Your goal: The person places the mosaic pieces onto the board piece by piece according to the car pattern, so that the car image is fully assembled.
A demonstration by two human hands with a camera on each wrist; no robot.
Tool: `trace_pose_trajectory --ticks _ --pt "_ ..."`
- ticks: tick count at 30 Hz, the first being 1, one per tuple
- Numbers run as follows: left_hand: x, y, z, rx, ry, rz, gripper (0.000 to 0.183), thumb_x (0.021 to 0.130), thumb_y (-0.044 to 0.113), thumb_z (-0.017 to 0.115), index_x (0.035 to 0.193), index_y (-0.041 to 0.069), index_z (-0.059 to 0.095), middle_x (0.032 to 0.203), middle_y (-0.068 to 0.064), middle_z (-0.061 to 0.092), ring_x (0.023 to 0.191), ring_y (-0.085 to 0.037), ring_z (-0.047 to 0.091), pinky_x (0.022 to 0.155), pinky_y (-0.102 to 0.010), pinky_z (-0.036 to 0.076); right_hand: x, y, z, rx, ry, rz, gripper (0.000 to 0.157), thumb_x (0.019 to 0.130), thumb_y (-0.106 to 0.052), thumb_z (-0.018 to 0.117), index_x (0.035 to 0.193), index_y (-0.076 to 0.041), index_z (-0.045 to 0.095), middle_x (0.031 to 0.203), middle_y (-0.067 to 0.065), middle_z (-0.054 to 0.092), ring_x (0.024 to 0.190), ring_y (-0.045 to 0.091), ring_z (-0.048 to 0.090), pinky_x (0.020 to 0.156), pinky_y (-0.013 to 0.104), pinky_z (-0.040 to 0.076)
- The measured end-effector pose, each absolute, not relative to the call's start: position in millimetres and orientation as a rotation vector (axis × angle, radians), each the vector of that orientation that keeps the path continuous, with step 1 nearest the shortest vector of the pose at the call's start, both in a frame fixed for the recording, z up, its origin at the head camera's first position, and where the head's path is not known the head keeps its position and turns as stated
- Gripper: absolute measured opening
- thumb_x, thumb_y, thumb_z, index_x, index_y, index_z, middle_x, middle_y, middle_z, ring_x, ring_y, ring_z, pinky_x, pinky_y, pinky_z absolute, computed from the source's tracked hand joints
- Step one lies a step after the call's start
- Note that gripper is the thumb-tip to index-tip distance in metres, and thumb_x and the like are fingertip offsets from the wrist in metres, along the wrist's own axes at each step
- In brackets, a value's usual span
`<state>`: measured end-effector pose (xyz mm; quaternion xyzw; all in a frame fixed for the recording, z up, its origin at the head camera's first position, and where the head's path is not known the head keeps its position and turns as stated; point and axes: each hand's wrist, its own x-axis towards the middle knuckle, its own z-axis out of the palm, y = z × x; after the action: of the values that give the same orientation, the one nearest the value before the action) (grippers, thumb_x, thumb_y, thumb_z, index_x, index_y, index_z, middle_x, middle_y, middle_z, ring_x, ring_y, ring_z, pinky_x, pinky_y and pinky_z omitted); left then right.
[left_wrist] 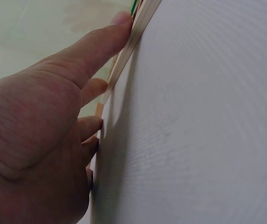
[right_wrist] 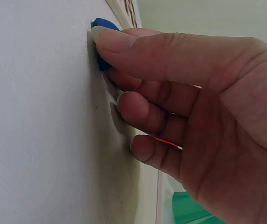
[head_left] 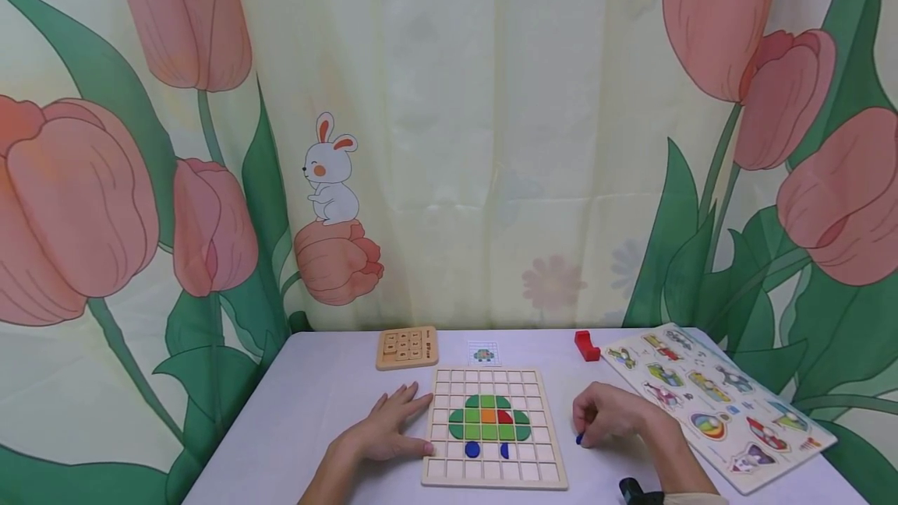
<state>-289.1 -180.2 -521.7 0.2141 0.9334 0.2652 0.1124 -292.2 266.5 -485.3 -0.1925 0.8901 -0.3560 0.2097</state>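
Observation:
A wooden grid board [head_left: 494,483] lies on the table. Green tiles form a cloud-like shape on it, with an orange tile [head_left: 488,416] and a red tile [head_left: 503,417] in the middle. Below them sit a blue circle [head_left: 472,450] and a blue half circle [head_left: 504,451]. My left hand [head_left: 382,429] rests with fingers spread beside the board, thumb touching its left edge. Right of the board, my right hand [head_left: 609,414] pinches a small blue tile with a curved edge [right_wrist: 104,64] between thumb and fingers, at the tabletop. The fingers partly hide this tile.
Behind the board lies a small pattern card [head_left: 484,354]. A wooden number puzzle [head_left: 407,347] is at the back left, and a red block [head_left: 586,346] at the back right. A large picture puzzle board [head_left: 747,482] slants along the right side. A tulip-print curtain [head_left: 449,139] hangs behind the table.

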Motion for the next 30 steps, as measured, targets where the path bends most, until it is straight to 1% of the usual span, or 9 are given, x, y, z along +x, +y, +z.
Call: trace_pose_trajectory --ticks 6,9,12,15,21,28,30 --pt "-286.5 -180.1 -520.1 0.636 2.745 0.791 0.09 0.083 0.063 0.078 0.157 0.023 0.047 0.171 -0.018 0.027 0.16 -0.042 0.018 0.128 -0.068 0.007 -294.2 259.0 -485.0 -0.616 2.414 -1.035 0.008 0.087 -0.002 0.078 0.091 -0.009 0.076 0.074 0.0 0.063 0.07 0.014 0.055 0.059 0.023 0.043" --pt "-284.8 -180.5 -519.1 0.639 2.744 0.805 0.089 0.083 0.062 0.078 0.157 0.023 0.048 0.171 -0.018 0.027 0.16 -0.042 0.018 0.128 -0.067 0.007 -295.6 255.5 -484.2 -0.665 2.396 -1.072 0.013 0.089 -0.001 0.075 0.096 -0.01 0.079 0.075 -0.002 0.06 0.069 0.013 0.054 0.059 0.022 0.042" --pt "-284.4 -180.5 -518.3 0.642 2.748 0.8 0.089 0.083 0.062 0.078 0.157 0.023 0.048 0.171 -0.018 0.027 0.16 -0.042 0.018 0.128 -0.067 0.008 -296.4 252.5 -482.8 -0.684 2.395 -1.088 0.017 0.092 -0.003 0.072 0.102 -0.013 0.082 0.079 -0.001 0.062 0.074 0.013 0.056 0.061 0.022 0.042" --pt "-284.6 -180.5 -517.1 0.638 2.747 0.797 0.089 0.083 0.063 0.078 0.157 0.023 0.048 0.171 -0.018 0.027 0.16 -0.042 0.018 0.128 -0.067 0.008 -296.9 249.2 -481.5 -0.697 2.407 -1.088 0.018 0.094 -0.006 0.073 0.105 -0.016 0.082 0.084 0.0 0.066 0.079 0.014 0.057 0.065 0.023 0.043" --pt "-285.0 -181.6 -516.9 0.643 2.742 0.8 0.09 0.083 0.063 0.077 0.158 0.022 0.047 0.171 -0.018 0.027 0.16 -0.042 0.018 0.128 -0.067 0.007 -295.3 240.9 -478.4 -0.71 2.39 -1.126 0.016 0.095 -0.005 0.071 0.105 -0.013 0.081 0.088 0.002 0.066 0.084 0.017 0.057 0.067 0.024 0.042" --pt "-285.8 -181.3 -518.2 0.651 2.74 0.799 0.091 0.084 0.064 0.077 0.158 0.021 0.046 0.171 -0.019 0.027 0.16 -0.042 0.017 0.128 -0.068 0.007 -294.6 230.9 -477.6 -0.728 2.402 -1.132 0.015 0.096 -0.005 0.068 0.104 -0.012 0.079 0.085 0.002 0.063 0.087 0.018 0.057 0.07 0.025 0.042" --pt "-286.0 -181.3 -518.7 0.652 2.739 0.799 0.091 0.084 0.064 0.077 0.158 0.021 0.046 0.171 -0.019 0.027 0.16 -0.043 0.017 0.128 -0.068 0.007 -294.9 228.0 -477.5 -0.739 2.425 -1.131 0.015 0.097 -0.006 0.068 0.105 -0.012 0.078 0.089 0.004 0.067 0.09 0.018 0.057 0.072 0.026 0.043"
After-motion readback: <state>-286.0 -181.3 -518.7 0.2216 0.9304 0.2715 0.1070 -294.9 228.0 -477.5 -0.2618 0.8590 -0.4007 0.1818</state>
